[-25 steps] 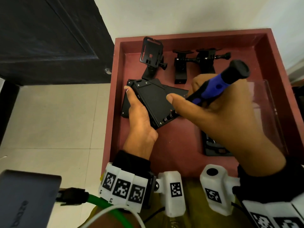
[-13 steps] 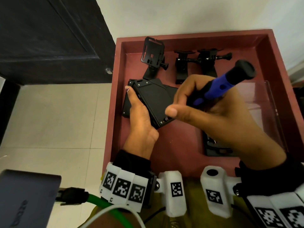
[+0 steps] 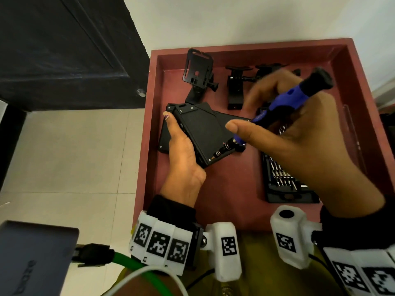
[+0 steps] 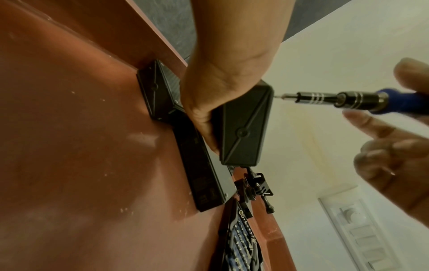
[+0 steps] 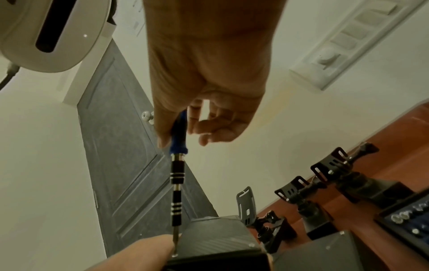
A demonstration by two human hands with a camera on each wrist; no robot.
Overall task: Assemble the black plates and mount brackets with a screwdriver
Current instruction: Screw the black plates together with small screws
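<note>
Just beyond left hand (image 3: pixel 183 154) palm: black plate (image 3: pixel 201 129), gripped tilted above red tray (image 3: pixel 235 189); right hand (image 3: pixel 299 142) pinches screwdriver (image 3: pixel 284 101), fingers partly spread; long axis slants from right hand down to tip at plate's near corner screw; right hand nearer.

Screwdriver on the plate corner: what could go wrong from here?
1. The screwdriver is loosely held: in the right wrist view the right hand has its fingers spread off the handle. The tip could skip off the corner screw.
2. The left hand holds the black plate lifted off the red tray, its thumb beside the tip in the right wrist view. A slip might jab it.
3. The plate sits at the corner, unbraced, so pressing could tilt it.
</note>
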